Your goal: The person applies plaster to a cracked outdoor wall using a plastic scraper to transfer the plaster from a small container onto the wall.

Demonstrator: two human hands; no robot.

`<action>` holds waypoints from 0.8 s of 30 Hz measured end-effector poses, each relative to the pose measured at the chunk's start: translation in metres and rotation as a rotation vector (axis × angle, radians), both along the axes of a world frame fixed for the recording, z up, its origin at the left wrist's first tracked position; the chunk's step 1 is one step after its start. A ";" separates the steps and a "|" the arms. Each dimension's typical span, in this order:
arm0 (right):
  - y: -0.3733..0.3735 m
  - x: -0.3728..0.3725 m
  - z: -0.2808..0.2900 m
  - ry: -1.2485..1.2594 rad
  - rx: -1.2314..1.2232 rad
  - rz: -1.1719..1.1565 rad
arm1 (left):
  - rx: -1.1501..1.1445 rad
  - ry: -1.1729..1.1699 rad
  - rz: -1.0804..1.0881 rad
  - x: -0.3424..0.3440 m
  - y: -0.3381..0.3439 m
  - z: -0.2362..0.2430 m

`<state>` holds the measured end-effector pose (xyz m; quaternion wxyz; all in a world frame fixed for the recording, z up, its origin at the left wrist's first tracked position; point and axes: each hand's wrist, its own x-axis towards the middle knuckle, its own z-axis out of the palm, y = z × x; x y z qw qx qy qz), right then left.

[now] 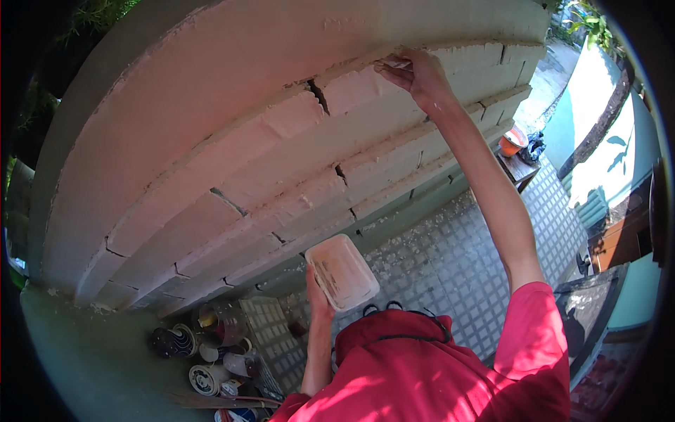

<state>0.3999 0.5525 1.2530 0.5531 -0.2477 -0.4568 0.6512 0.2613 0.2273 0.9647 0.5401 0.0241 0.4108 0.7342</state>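
My left hand (pixel 318 294) grips a shallow rectangular plastic tub (pixel 346 271) by its side, in front of my body. Pale residue and darker streaks show in the tub. My right arm reaches up to the block wall (pixel 274 144). There my right hand (pixel 420 76) has its fingers bent and pressed together at the upper ledge (pixel 351 83). Whatever they hold, if anything, is too small to make out. Dark gaps (pixel 318 97) split the stepped rows of blocks below and beside the hand.
Several containers and jars (pixel 205 380) crowd the lower left corner by a green wall (pixel 105 352). Patterned tiles cover the floor (pixel 429 246), with crumbs near the wall's foot. An orange bucket (pixel 513 141) stands on a small wooden table (pixel 519 169) at the right.
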 end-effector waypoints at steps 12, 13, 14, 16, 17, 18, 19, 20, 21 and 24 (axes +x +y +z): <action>0.015 -0.083 0.035 0.005 -0.045 0.112 | -0.005 0.029 0.014 -0.028 -0.049 -0.004; 0.011 -0.086 0.041 0.039 -0.079 0.164 | -0.006 0.032 0.024 -0.031 -0.056 -0.005; 0.024 -0.076 0.046 0.041 -0.070 0.152 | 0.007 0.021 -0.002 -0.029 -0.056 -0.006; 0.048 -0.052 0.057 0.118 0.338 0.341 | 0.027 0.010 -0.040 -0.020 -0.052 -0.004; 0.028 -0.055 0.059 0.125 0.332 0.358 | -0.004 0.025 -0.028 -0.020 -0.057 -0.005; 0.008 -0.053 0.059 0.091 0.157 0.272 | -0.034 0.040 -0.016 -0.020 -0.062 -0.005; -0.015 -0.051 0.059 0.054 -0.014 0.183 | -0.037 0.043 -0.001 -0.018 -0.069 -0.002; -0.021 -0.040 0.049 0.055 -0.011 0.183 | -0.019 0.035 -0.004 -0.012 -0.074 0.005; -0.025 -0.028 0.032 0.002 -0.033 0.168 | -0.002 0.028 -0.005 -0.009 -0.079 0.008; -0.021 -0.021 0.020 -0.027 -0.055 0.117 | -0.013 0.040 0.008 0.002 -0.083 0.010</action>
